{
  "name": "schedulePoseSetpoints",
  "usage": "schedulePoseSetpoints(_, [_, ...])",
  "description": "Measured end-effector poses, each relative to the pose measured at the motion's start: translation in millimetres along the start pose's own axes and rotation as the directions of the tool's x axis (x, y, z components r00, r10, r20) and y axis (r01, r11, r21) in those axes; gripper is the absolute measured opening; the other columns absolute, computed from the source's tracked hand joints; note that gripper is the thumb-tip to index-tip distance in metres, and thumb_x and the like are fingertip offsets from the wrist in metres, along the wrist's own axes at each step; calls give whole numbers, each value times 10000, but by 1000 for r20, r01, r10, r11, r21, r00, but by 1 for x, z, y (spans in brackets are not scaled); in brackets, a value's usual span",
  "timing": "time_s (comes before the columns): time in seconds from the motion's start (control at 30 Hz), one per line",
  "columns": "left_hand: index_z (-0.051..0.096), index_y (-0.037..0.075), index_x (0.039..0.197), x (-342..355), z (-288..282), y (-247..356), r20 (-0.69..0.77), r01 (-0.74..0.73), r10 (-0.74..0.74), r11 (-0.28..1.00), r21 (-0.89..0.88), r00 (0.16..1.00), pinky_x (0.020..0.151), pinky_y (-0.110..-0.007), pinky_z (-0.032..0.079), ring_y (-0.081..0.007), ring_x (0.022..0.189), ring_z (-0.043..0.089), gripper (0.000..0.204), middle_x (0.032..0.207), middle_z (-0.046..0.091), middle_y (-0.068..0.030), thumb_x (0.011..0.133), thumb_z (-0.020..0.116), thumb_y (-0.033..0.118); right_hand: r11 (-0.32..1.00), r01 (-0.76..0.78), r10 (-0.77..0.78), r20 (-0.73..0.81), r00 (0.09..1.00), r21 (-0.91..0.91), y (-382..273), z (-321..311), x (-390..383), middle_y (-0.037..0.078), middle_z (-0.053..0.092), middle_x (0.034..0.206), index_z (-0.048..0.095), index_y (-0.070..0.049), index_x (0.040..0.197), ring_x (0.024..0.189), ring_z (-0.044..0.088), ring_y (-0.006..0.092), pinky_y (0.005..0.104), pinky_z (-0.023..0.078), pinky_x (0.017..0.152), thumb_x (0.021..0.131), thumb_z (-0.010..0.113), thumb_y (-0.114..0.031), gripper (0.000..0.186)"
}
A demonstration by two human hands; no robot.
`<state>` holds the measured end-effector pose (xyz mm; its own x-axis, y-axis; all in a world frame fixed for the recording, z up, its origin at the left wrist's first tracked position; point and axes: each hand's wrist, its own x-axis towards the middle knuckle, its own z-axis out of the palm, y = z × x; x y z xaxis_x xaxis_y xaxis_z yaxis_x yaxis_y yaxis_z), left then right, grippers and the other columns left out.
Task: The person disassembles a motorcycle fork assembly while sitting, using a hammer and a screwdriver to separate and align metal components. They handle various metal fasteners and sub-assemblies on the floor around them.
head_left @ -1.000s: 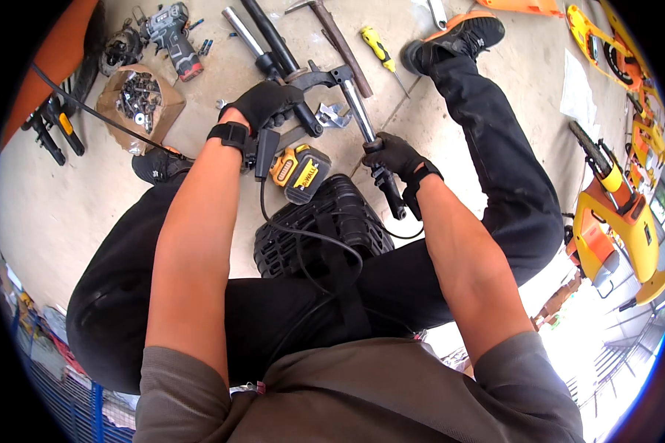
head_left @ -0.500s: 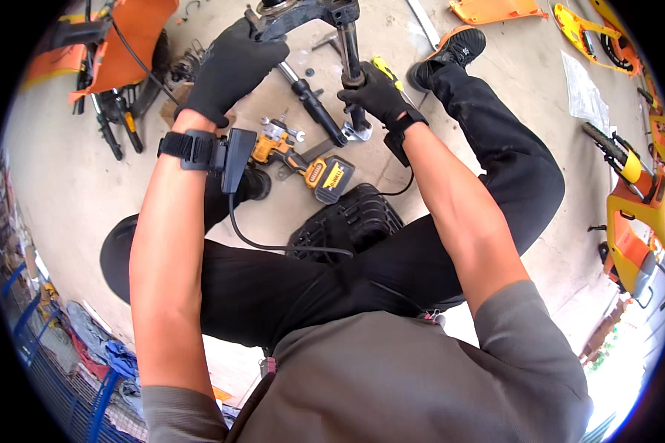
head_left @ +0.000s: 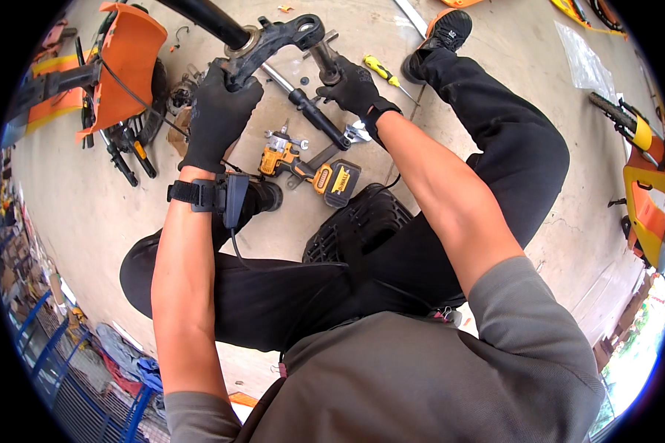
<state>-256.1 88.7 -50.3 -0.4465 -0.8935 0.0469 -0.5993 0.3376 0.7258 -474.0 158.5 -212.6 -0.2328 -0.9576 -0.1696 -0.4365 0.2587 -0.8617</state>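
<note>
My left hand (head_left: 218, 107), in a black glove, grips the dark fork crown (head_left: 262, 52), which has a long black steerer tube (head_left: 203, 16) rising toward the top edge. My gloved right hand (head_left: 351, 88) is closed round the short metal tube (head_left: 322, 60) under the crown's right end; the tube's lower part is hidden by the hand. Below them on the floor lie a silver-and-black fork leg (head_left: 307, 107), a yellow-and-black cordless impact wrench (head_left: 277, 159) with small wrenches, and a yellow screwdriver (head_left: 380, 70).
An orange body panel (head_left: 125, 66) with fork parts and a wheel lies at left. At right are a clear plastic bag (head_left: 580, 63) and yellow-orange frames (head_left: 646, 214). A black bag (head_left: 351, 221) lies between my legs. Blue metal racks (head_left: 44, 354) edge the lower left.
Both hands have lifted the fork crown up off the floor toward the top of the view, uncovering the fork leg lying beneath. The camera's view has shifted as well.
</note>
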Motion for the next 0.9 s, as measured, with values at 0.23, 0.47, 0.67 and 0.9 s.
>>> schedulePoseSetpoints(0.23, [593, -33, 952, -6, 0, 0, 54, -22, 18, 997, 69, 998, 615, -376, 488, -239, 648, 611, 317, 720, 629, -154, 778, 723, 197, 999, -50, 50, 23, 998, 4, 1, -1, -10, 215, 682, 1129, 611, -33, 1186, 1095, 637, 372, 422, 508, 922, 691, 860, -230, 588])
schedulePoseSetpoints(0.47, [560, -21, 972, -12, 7, -1, 86, -9, 9, 1000, -5, 996, 618, -376, 499, -242, 629, 622, 318, 711, 629, -152, 772, 707, 178, 995, -10, 6, 30, 1000, 104, 4, -13, -21, 175, 690, 1107, 628, -40, 1159, 1069, 650, 329, 399, 506, 917, 717, 825, -211, 514])
schedulePoseSetpoints(0.67, [563, -21, 1010, -20, 9, 2, 60, 10, -9, 1000, -19, 998, 627, -380, 504, -258, 633, 628, 340, 730, 636, -160, 763, 696, 173, 998, -60, 63, 99, 993, -32, -10, -20, -24, 158, 697, 1119, 578, -46, 1262, 1053, 673, 300, 379, 519, 924, 713, 853, -237, 644])
schedulePoseSetpoints(0.9, [606, 5, 1141, -17, 0, 4, 211, 40, -19, 995, -95, 977, 666, -358, 512, -206, 688, 628, 421, 801, 659, -131, 758, 672, 169, 999, 50, -50, 91, 995, 4, -6, -18, -27, 170, 682, 1046, 628, -47, 1092, 1016, 647, 343, 421, 501, 880, 738, 823, -236, 446])
